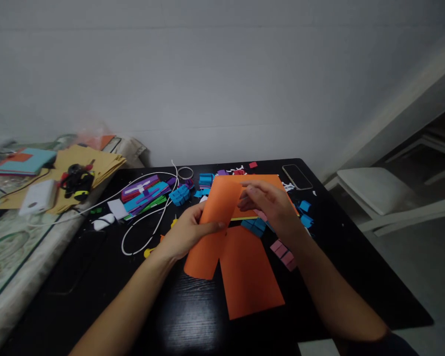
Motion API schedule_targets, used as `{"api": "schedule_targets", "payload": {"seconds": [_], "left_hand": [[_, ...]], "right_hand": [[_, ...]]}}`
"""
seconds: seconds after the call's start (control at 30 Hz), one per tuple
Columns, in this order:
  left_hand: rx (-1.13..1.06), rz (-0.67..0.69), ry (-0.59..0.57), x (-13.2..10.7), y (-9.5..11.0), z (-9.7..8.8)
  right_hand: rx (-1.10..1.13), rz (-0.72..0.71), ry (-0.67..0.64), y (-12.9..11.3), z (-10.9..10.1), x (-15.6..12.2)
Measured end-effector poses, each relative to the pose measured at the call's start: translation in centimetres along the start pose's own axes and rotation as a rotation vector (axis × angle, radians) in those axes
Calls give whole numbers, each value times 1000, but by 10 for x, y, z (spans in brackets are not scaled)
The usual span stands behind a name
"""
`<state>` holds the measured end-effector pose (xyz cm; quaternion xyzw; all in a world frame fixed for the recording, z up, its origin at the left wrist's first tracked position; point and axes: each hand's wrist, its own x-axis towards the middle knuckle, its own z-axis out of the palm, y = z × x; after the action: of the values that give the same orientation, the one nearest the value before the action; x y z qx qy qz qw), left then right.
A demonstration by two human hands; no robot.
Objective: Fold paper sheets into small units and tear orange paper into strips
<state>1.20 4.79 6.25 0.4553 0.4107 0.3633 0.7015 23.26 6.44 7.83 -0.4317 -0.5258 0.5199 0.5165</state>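
My left hand (187,230) grips a curved, folded-looking sheet of orange paper (218,207), its thumb lying across the front. At the sheet's upper right edge is my right hand (265,200), fingers loosely bent and apart, the fingertips at or just beside the paper. Its thumb is hard to make out. Below, a second orange paper piece (250,277) lies flat on the black table (193,321). Behind both hands rests a larger orange sheet (261,183), partly covered by my right hand. Blue folded paper pieces (254,226) and a pink strip (283,253) lie near my right forearm.
A white cable (124,242) loops across the left side, beside stacks of coloured paper strips (148,195). A roll of tape (185,172) stands near the wall. A phone (297,177) lies at the back right. Yellow-handled scissors (148,252) are partly hidden by my left hand.
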Motion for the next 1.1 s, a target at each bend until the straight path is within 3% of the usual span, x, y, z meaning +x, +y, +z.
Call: {"api": "schedule_targets", "payload": {"seconds": [0.33, 0.53, 0.7, 1.1], "left_hand": [[211, 62, -52, -2, 4, 5], [59, 126, 35, -8, 6, 10], [91, 135, 107, -9, 7, 10], [13, 89, 72, -7, 4, 5]], "right_hand": [[2, -21, 53, 5, 12, -6], [3, 16, -45, 9, 19, -14], [-15, 12, -90, 5, 23, -17], [-92, -38, -140, -5, 12, -17]]}}
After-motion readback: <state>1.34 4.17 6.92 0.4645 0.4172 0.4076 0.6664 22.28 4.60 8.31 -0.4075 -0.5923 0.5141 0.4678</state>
